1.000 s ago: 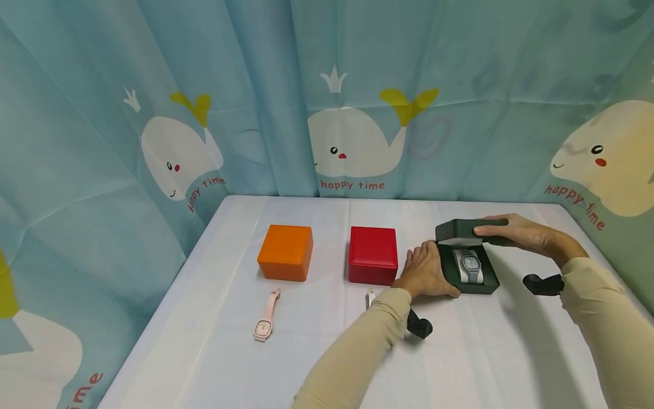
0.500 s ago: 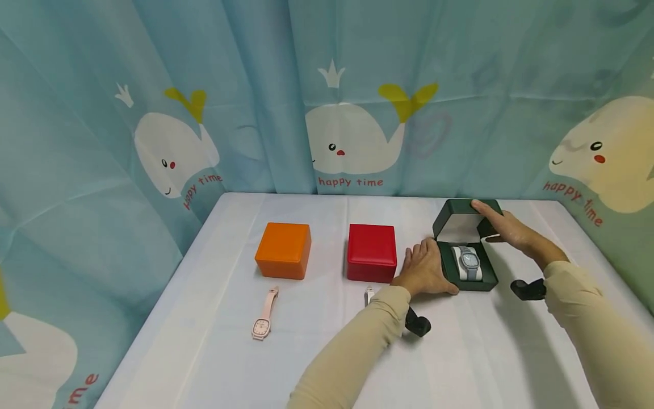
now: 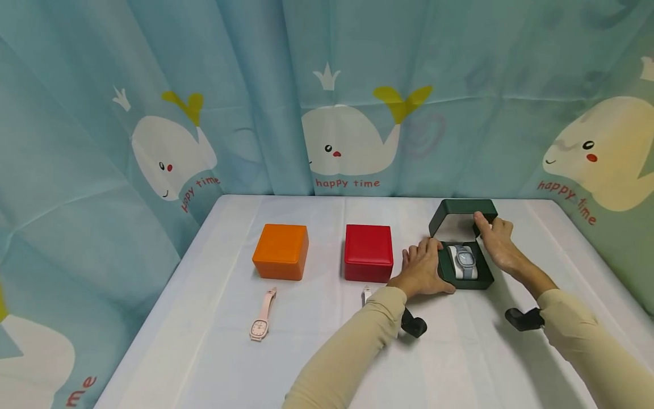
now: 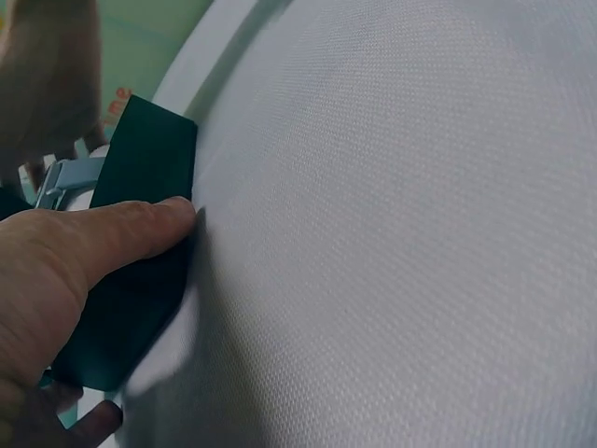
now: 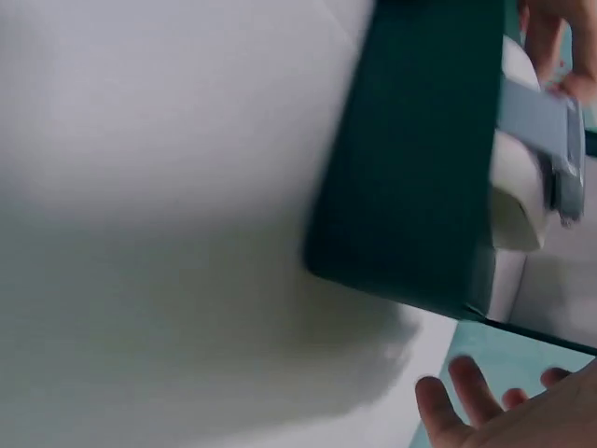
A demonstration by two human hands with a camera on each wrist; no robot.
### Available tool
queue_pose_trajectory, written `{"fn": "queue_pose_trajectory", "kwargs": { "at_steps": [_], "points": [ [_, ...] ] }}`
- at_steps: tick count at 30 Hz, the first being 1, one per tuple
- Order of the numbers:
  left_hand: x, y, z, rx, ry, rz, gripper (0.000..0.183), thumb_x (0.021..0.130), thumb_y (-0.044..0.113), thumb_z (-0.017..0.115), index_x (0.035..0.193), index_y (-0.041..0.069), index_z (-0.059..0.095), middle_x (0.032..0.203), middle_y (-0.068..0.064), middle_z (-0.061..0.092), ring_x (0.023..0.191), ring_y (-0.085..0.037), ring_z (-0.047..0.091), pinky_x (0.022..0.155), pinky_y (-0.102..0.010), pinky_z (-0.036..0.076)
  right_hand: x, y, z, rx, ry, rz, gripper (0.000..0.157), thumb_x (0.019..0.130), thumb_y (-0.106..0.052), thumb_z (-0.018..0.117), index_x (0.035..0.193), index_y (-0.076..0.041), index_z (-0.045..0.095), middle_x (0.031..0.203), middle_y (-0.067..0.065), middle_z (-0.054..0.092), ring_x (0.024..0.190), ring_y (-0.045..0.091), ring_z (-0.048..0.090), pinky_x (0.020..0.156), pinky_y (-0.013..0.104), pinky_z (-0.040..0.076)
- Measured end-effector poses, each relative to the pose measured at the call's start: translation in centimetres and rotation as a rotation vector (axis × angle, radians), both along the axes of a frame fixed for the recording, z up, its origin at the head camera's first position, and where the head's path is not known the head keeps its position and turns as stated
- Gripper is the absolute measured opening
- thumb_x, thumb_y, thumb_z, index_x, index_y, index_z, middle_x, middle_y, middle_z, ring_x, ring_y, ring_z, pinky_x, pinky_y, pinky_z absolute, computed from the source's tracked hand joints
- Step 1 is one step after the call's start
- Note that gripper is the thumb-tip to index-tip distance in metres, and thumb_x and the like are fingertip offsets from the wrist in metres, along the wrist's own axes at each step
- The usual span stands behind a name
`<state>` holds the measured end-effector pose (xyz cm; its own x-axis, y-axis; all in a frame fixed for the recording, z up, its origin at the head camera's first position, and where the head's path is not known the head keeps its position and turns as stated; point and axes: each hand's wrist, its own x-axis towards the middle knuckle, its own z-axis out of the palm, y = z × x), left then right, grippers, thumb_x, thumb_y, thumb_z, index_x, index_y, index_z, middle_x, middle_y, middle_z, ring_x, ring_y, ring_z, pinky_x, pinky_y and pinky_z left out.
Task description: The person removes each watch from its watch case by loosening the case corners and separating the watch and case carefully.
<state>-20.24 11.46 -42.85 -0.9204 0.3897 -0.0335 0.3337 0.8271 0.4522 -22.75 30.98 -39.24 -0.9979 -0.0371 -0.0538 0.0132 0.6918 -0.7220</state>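
A dark green watch box stands at the right with its lid raised. Inside, a grey-blue watch is wrapped on a white cushion. My left hand grips the left side of the base, thumb along the front and fingers toward the back; the left wrist view shows that thumb pressed on the front wall. My right hand is at the lid's right side with the thumb touching its edge. In the right wrist view its fingers are spread beyond the box.
A red box and an orange box stand closed to the left. A pink watch lies before the orange one. A white watch strap shows partly behind my left sleeve. A whale-print curtain hangs behind the table.
The green box's lid has swung up and back from half open. My right hand has gone from holding the lid's front to touching its right side. My left hand stays on the base.
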Motion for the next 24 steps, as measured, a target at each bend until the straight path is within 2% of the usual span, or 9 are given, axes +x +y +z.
{"fn": "queue_pose_trajectory", "kwargs": {
  "at_steps": [5,11,18,20,24],
  "points": [
    [-0.2,-0.1,-0.1,0.009,0.003,-0.005,0.082,0.073,0.049,0.090,0.135,0.030,0.041,0.141,0.009,0.040,0.120,-0.013,0.040,0.114,-0.043,0.026,1.1,-0.3,-0.9,0.058,0.066,-0.010,0.086,0.108,-0.051,0.018,0.146,0.026,0.008,0.140,0.048,0.007,0.124,0.063,0.024,0.098,0.074,0.026],
    [-0.2,-0.1,-0.1,0.018,-0.006,-0.009,0.081,0.073,0.048,0.090,0.135,0.029,0.041,0.141,0.009,0.040,0.121,-0.012,0.040,0.115,-0.043,0.026,2.2,-0.4,-1.6,0.103,0.136,-0.023,0.083,0.109,-0.048,0.025,0.144,0.027,0.016,0.138,0.046,0.015,0.124,0.062,0.025,0.095,0.072,0.028],
    [-0.1,-0.1,-0.4,0.005,-0.007,-0.016,0.081,0.073,0.050,0.090,0.135,0.030,0.041,0.142,0.009,0.040,0.122,-0.011,0.040,0.114,-0.042,0.027,4.2,-0.8,-3.1,0.171,0.305,-0.071,0.072,0.103,-0.045,0.050,0.132,0.019,0.035,0.120,0.037,0.035,0.111,0.054,0.034,0.080,0.062,0.029],
    [-0.1,-0.1,-0.4,0.003,-0.005,-0.012,0.081,0.072,0.050,0.090,0.135,0.030,0.042,0.142,0.009,0.040,0.122,-0.011,0.040,0.114,-0.042,0.027,4.6,-0.9,-3.4,0.197,0.331,-0.042,0.067,0.103,-0.042,0.053,0.132,0.016,0.037,0.121,0.036,0.037,0.111,0.053,0.034,0.081,0.064,0.028],
    [-0.2,-0.1,-0.3,0.003,0.001,-0.003,0.082,0.072,0.050,0.090,0.135,0.030,0.042,0.143,0.009,0.040,0.122,-0.010,0.040,0.114,-0.041,0.026,5.0,-1.0,-3.4,0.206,0.320,0.096,0.055,0.105,-0.031,0.050,0.139,0.011,0.041,0.136,0.036,0.037,0.122,0.056,0.031,0.091,0.071,0.022]
  ]
}}
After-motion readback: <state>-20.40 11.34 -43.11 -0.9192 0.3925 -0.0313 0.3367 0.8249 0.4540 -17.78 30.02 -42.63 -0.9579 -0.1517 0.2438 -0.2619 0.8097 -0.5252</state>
